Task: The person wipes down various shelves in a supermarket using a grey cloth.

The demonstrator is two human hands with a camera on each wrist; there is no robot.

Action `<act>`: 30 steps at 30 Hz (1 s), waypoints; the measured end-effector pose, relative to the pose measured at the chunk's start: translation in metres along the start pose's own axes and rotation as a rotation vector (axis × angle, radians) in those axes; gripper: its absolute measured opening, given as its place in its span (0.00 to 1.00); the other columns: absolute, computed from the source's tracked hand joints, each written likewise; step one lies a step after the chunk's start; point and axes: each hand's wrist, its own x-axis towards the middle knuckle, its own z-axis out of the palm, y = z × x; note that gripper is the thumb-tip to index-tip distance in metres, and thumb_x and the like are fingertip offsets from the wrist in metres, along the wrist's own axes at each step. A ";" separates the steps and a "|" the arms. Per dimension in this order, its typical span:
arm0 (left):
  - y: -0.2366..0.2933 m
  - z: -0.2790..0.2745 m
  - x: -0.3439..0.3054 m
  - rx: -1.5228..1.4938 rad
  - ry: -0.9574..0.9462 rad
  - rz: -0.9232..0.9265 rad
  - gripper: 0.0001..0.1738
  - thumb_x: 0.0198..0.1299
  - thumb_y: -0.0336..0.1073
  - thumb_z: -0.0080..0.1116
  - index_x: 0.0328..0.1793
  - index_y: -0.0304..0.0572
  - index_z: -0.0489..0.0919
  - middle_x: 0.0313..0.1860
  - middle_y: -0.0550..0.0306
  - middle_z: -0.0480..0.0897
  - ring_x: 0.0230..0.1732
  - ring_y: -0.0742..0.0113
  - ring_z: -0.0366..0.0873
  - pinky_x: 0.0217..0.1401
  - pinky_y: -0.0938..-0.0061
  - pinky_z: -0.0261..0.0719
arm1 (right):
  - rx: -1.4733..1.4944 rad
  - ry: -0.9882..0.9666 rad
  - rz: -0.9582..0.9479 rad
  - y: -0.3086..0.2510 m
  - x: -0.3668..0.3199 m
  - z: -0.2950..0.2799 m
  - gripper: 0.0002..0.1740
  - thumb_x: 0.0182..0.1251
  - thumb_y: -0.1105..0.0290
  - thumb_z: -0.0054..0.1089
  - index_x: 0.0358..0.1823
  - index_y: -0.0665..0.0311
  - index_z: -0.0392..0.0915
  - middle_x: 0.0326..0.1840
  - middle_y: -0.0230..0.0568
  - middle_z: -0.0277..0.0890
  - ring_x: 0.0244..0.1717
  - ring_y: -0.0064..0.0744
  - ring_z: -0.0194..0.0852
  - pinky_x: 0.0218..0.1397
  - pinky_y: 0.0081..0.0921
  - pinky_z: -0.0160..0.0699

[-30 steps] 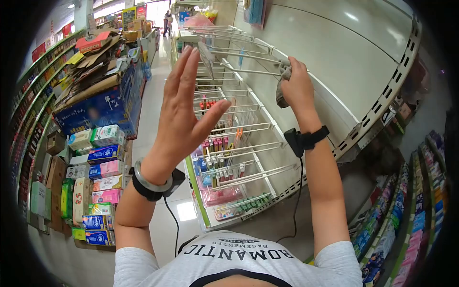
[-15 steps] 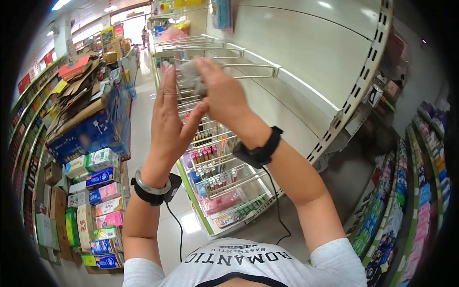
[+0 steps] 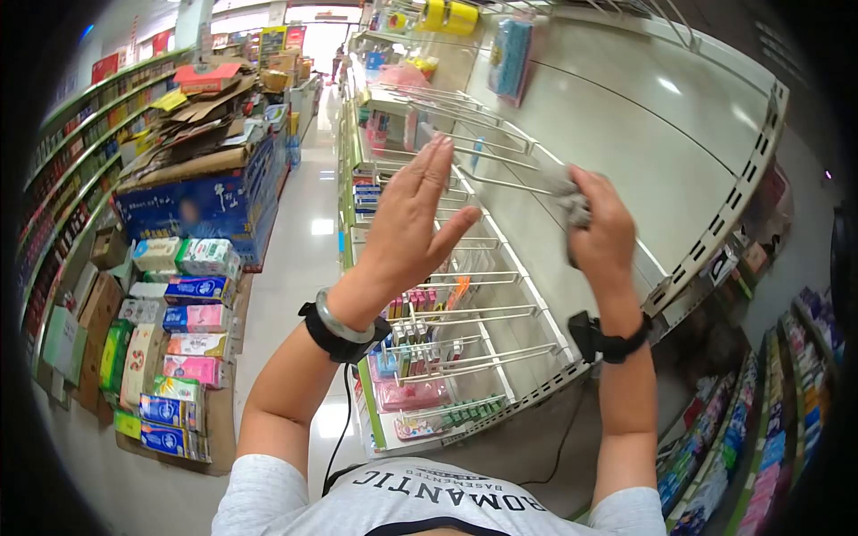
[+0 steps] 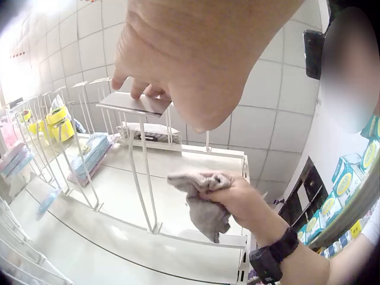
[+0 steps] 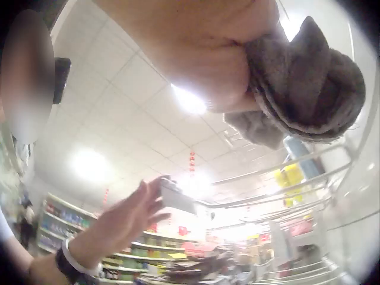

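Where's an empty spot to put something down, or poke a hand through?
The floor strip between the tissue packs and the shelf rack looks bare. A hand could probably pass by the cream panel, between the hanging blue pack and slotted post. Crowded: around the hanging packets and cardboard pile.

Near shirt (image 3: pixel 429 514) read ROMANTIC, smaller BASEMENTED. Left blue box (image 3: pixel 192 210) had white characters, probably too blurred to read.
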 end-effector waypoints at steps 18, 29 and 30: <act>-0.003 0.009 -0.005 -0.048 0.103 0.001 0.46 0.69 0.50 0.62 0.84 0.34 0.56 0.81 0.36 0.62 0.79 0.41 0.62 0.80 0.56 0.60 | -0.204 -0.170 0.174 0.003 -0.071 -0.088 0.27 0.52 0.89 0.52 0.55 0.65 0.81 0.54 0.48 0.82 0.58 0.55 0.78 0.61 0.42 0.77; 0.030 -0.017 -0.056 -0.276 0.016 -0.103 0.52 0.66 0.49 0.67 0.85 0.31 0.50 0.82 0.32 0.57 0.83 0.38 0.55 0.83 0.56 0.56 | 0.307 -0.187 0.382 -0.016 -0.110 -0.091 0.22 0.61 0.84 0.61 0.58 0.67 0.80 0.55 0.48 0.83 0.58 0.41 0.82 0.62 0.33 0.76; 0.040 -0.016 -0.066 -0.280 0.017 -0.108 0.52 0.66 0.49 0.67 0.85 0.31 0.50 0.82 0.32 0.57 0.83 0.38 0.55 0.83 0.56 0.56 | 0.411 -0.209 0.369 -0.024 -0.116 -0.086 0.22 0.65 0.82 0.63 0.61 0.67 0.79 0.58 0.45 0.82 0.60 0.35 0.79 0.66 0.33 0.73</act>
